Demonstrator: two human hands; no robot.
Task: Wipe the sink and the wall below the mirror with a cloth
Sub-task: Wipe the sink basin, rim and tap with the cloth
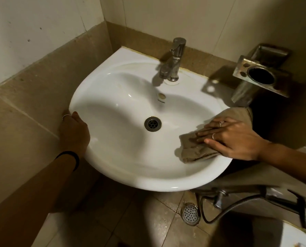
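Note:
A white ceramic sink (113, 97) is fixed in a tiled corner, with a metal drain (152, 124) at the bottom of its bowl. A folded beige cloth (198, 148) lies over the sink's right rim and inner slope. My right hand (232, 138) presses flat on the cloth, fingers stretched toward the drain. My left hand (74, 129) curls around the sink's left rim next to the tiled wall. The tiled wall (193, 18) rises behind the tap. No mirror is in view.
A chrome tap (173, 63) stands at the back of the sink. A metal toothbrush holder (259, 77) juts from the wall at the right. Below, a hand sprayer with hose (246, 198), a round floor drain (189, 213) and wet floor tiles.

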